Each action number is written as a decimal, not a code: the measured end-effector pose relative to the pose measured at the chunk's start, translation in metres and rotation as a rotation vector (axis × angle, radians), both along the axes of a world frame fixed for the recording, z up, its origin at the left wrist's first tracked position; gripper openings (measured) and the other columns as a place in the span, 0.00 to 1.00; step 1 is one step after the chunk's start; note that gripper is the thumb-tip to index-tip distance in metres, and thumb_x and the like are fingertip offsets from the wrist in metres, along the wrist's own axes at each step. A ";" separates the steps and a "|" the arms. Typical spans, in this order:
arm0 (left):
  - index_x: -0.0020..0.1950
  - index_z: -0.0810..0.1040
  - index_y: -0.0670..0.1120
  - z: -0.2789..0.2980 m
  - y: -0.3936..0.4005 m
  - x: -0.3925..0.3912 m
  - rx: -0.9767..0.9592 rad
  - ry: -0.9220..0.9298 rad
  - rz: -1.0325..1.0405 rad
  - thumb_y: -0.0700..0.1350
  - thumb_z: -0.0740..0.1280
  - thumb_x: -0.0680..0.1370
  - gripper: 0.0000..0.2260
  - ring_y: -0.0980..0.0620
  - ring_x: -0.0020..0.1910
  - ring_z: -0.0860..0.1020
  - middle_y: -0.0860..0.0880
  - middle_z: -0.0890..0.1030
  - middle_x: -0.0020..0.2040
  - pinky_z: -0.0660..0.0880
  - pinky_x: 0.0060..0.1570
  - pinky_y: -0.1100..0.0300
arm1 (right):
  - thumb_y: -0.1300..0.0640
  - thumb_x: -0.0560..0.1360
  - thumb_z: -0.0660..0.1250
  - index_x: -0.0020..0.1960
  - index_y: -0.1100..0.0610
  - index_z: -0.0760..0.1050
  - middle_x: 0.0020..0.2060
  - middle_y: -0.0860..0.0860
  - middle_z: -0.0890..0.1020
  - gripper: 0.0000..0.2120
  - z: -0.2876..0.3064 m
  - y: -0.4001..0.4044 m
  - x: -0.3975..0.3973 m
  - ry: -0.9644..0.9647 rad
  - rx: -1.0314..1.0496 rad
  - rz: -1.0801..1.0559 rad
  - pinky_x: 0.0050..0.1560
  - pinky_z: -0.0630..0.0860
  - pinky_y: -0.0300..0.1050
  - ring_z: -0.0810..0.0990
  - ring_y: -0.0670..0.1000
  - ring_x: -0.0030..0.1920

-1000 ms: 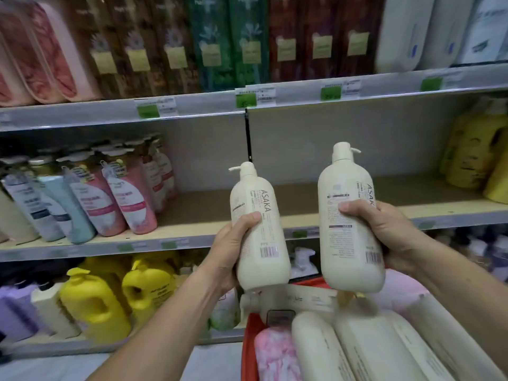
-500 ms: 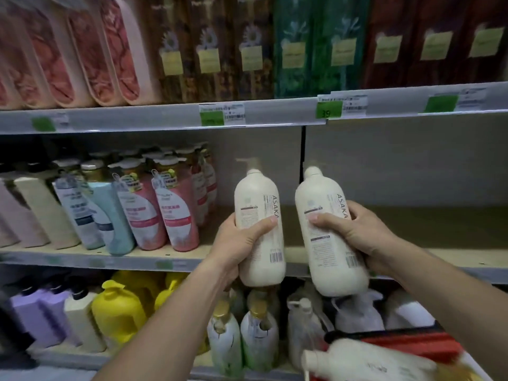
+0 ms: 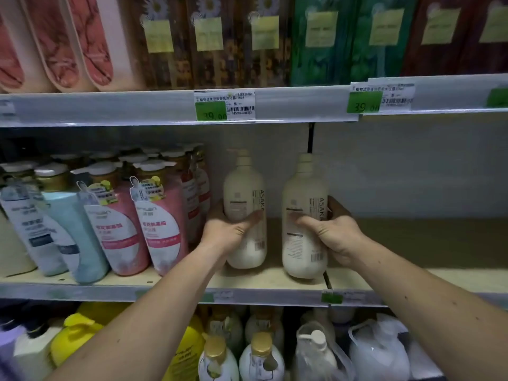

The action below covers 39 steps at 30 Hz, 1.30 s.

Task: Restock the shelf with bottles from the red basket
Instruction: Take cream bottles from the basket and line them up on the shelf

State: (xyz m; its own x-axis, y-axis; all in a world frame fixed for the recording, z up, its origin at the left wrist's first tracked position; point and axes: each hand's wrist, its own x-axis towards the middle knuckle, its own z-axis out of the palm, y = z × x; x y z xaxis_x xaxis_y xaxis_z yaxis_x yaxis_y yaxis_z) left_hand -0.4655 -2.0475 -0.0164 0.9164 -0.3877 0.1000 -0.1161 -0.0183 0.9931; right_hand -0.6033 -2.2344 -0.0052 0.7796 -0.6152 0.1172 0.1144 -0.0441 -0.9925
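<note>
Two cream pump bottles marked ASAKA stand upright inside the middle shelf (image 3: 275, 281). My left hand (image 3: 228, 232) grips the left bottle (image 3: 244, 193) around its middle, right beside the pink bottles. My right hand (image 3: 334, 232) grips the right bottle (image 3: 303, 193), thumb across the label. Both bottle bases sit at or just above the shelf board; contact is hard to tell. The red basket is out of view.
Pink and blue bottles (image 3: 115, 224) crowd the shelf's left part. Bare shelf board (image 3: 426, 243) runs right of the cream bottles. Tall refill packs (image 3: 209, 39) fill the upper shelf; yellow jugs (image 3: 74, 334) and pump bottles (image 3: 261, 353) stand below.
Both hands moved forward and carried the two cream bottles from in front of the shelf into it. The view rose and the red basket dropped out of sight.
</note>
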 end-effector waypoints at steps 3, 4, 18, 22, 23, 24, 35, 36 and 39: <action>0.65 0.79 0.53 0.000 -0.001 0.006 -0.011 -0.060 -0.013 0.66 0.83 0.54 0.42 0.48 0.58 0.83 0.53 0.85 0.57 0.79 0.62 0.45 | 0.51 0.56 0.87 0.57 0.48 0.78 0.46 0.43 0.88 0.33 0.001 -0.005 0.007 -0.042 -0.032 -0.015 0.44 0.85 0.45 0.87 0.45 0.45; 0.66 0.78 0.53 0.001 -0.002 0.008 -0.008 -0.076 -0.021 0.63 0.83 0.58 0.39 0.48 0.60 0.82 0.53 0.84 0.59 0.79 0.62 0.46 | 0.51 0.56 0.87 0.57 0.47 0.78 0.46 0.42 0.88 0.33 0.002 -0.006 0.009 -0.049 -0.048 -0.018 0.42 0.83 0.44 0.87 0.46 0.46; 0.68 0.75 0.52 -0.009 -0.008 0.032 -0.037 -0.192 -0.033 0.49 0.83 0.68 0.31 0.53 0.59 0.82 0.53 0.84 0.60 0.79 0.60 0.52 | 0.47 0.57 0.86 0.60 0.44 0.76 0.56 0.46 0.85 0.35 -0.014 -0.014 0.047 -0.078 -0.131 -0.049 0.60 0.81 0.59 0.83 0.52 0.57; 0.66 0.74 0.56 -0.011 -0.015 0.044 -0.016 -0.199 -0.001 0.50 0.83 0.68 0.30 0.55 0.58 0.79 0.59 0.81 0.59 0.76 0.59 0.53 | 0.48 0.57 0.87 0.59 0.42 0.75 0.55 0.44 0.86 0.35 -0.016 -0.019 0.057 -0.101 -0.169 -0.030 0.58 0.82 0.56 0.84 0.48 0.56; 0.64 0.73 0.58 -0.010 -0.018 0.047 -0.004 -0.204 0.038 0.49 0.83 0.68 0.29 0.55 0.56 0.78 0.61 0.79 0.56 0.75 0.57 0.54 | 0.48 0.57 0.87 0.60 0.41 0.75 0.55 0.43 0.85 0.35 -0.016 -0.021 0.060 -0.101 -0.183 -0.016 0.58 0.82 0.55 0.84 0.47 0.56; 0.63 0.72 0.59 -0.010 -0.022 0.050 -0.001 -0.207 0.065 0.48 0.83 0.68 0.30 0.55 0.56 0.76 0.63 0.78 0.54 0.73 0.56 0.55 | 0.48 0.57 0.87 0.60 0.41 0.75 0.56 0.43 0.85 0.36 -0.016 -0.024 0.063 -0.097 -0.193 0.003 0.58 0.82 0.55 0.84 0.47 0.57; 0.68 0.70 0.52 -0.019 -0.040 0.089 -0.075 -0.362 0.102 0.42 0.79 0.72 0.28 0.58 0.60 0.75 0.57 0.77 0.61 0.70 0.60 0.59 | 0.48 0.56 0.87 0.68 0.49 0.75 0.61 0.47 0.84 0.44 -0.014 -0.051 0.107 -0.130 -0.215 0.083 0.62 0.80 0.58 0.83 0.51 0.61; 0.69 0.71 0.52 -0.022 -0.041 0.092 -0.074 -0.372 0.101 0.42 0.79 0.73 0.28 0.59 0.61 0.75 0.57 0.77 0.61 0.70 0.60 0.60 | 0.48 0.57 0.87 0.69 0.48 0.74 0.61 0.46 0.84 0.43 -0.016 -0.052 0.111 -0.134 -0.227 0.074 0.62 0.80 0.56 0.83 0.49 0.61; 0.72 0.70 0.48 -0.025 -0.046 0.098 -0.077 -0.389 0.112 0.42 0.78 0.74 0.30 0.59 0.63 0.74 0.55 0.77 0.65 0.70 0.59 0.64 | 0.49 0.59 0.86 0.67 0.43 0.74 0.60 0.42 0.83 0.39 -0.024 -0.054 0.123 -0.151 -0.246 0.035 0.59 0.81 0.46 0.82 0.43 0.59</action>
